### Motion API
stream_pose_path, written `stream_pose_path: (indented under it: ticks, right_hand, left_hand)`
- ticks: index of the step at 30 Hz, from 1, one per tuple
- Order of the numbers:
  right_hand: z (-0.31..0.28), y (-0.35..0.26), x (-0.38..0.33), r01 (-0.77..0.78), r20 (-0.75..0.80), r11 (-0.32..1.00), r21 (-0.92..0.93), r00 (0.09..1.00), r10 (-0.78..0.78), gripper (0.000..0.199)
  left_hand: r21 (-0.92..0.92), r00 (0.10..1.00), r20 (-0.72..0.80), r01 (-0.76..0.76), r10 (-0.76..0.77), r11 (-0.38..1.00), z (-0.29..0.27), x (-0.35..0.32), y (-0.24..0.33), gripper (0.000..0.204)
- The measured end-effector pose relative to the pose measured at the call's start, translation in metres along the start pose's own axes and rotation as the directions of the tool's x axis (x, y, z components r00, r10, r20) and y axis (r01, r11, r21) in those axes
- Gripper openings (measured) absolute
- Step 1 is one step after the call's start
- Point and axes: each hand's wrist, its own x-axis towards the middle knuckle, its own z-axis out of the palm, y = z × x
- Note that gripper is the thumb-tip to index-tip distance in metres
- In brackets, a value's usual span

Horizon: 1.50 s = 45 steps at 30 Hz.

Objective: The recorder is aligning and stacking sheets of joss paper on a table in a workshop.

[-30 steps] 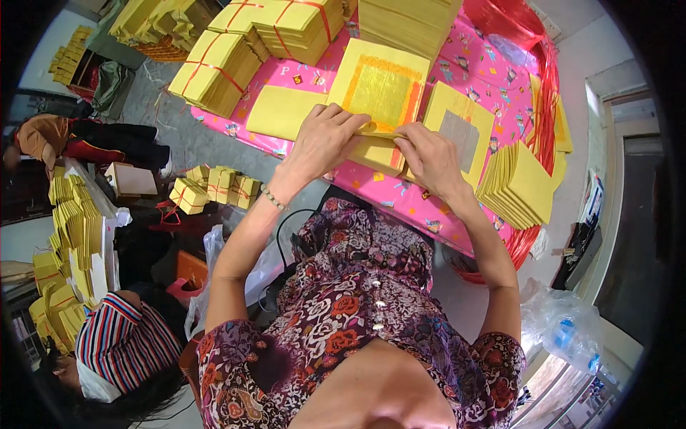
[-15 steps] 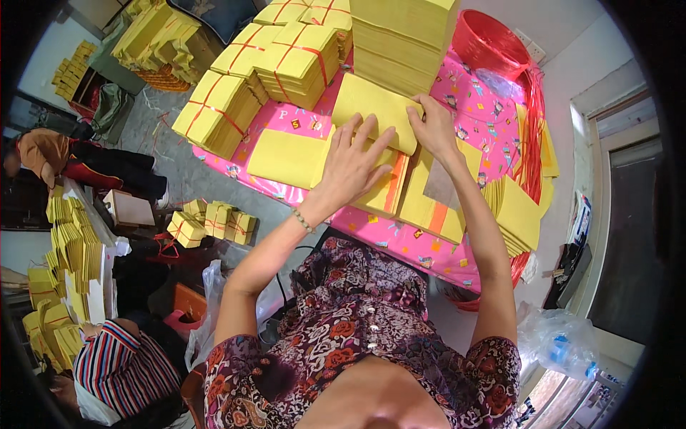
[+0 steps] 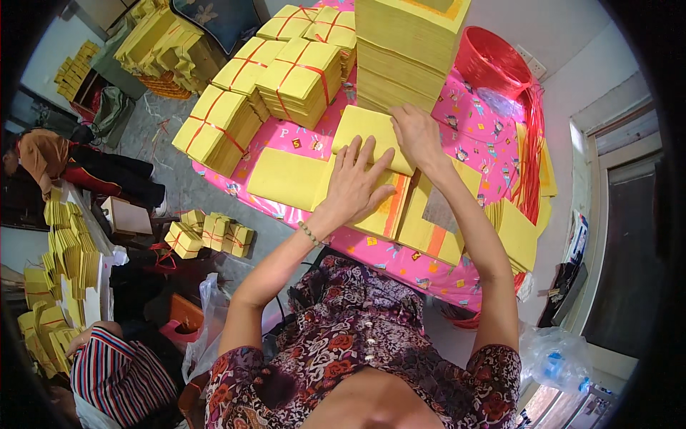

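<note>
A folded sheet of yellow paper (image 3: 366,123) lies on a stack of yellow paper (image 3: 375,223) with an orange strip near its edge. My left hand (image 3: 355,179) rests flat on the paper with its fingers spread, a beaded bracelet at the wrist. At the far right corner of the folded sheet, my right hand (image 3: 418,136) is bent, fingers closed over the edge. To the left, a yellow sheet (image 3: 286,175) reaches out from under my left hand. Beside the stack on the right lies another yellow stack (image 3: 429,239) with an orange strip and a grey patch.
A tall yellow paper stack (image 3: 396,71) stands behind the hands on the pink patterned tablecloth (image 3: 429,275). Tied paper bundles (image 3: 300,75) fill the far left. A red basket (image 3: 493,61) and red strips (image 3: 530,157) are at the right. Two other people (image 3: 125,372) are at the left.
My right hand has shifted a little left and away from me along the folded sheet's far edge, its fingers now bent over it. My left hand stays spread on the paper.
</note>
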Motion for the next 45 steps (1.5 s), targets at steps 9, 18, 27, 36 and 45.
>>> stream_pose_path:
  ticks: [9, 18, 27, 36, 45]
  right_hand:
    - [0.022, 0.007, 0.019, -0.058, 0.183, 0.992, 0.11, 0.982, 0.037, 0.017]
    - [0.022, 0.001, 0.018, -0.106, 0.229, 0.991, 0.082, 0.97, 0.085, 0.02]
    - [0.025, 0.005, 0.017, -0.103, 0.214, 0.992, 0.069, 0.973, 0.086, 0.019]
    - [-0.001, -0.038, -0.04, 0.085, -0.216, 0.995, 0.059, 0.974, -0.071, 0.028]
    - [-0.018, -0.033, -0.094, -0.47, 0.065, 0.754, 0.459, 0.864, 0.499, 0.03]
  left_hand:
    - [-0.006, 1.0, 0.026, 0.004, -0.004, 1.0, 0.0, 0.001, -0.002, 0.065]
    - [-0.017, 1.0, 0.024, -0.002, 0.003, 1.0, 0.0, -0.001, 0.0, 0.069]
    - [-0.044, 0.991, 0.133, 0.004, 0.002, 0.999, -0.005, 0.002, -0.001, 0.073]
    - [0.013, 0.985, 0.171, -0.01, 0.007, 1.0, -0.005, -0.001, -0.003, 0.077]
    - [-0.024, 0.987, 0.159, 0.011, -0.007, 1.0, -0.007, -0.001, 0.0, 0.076]
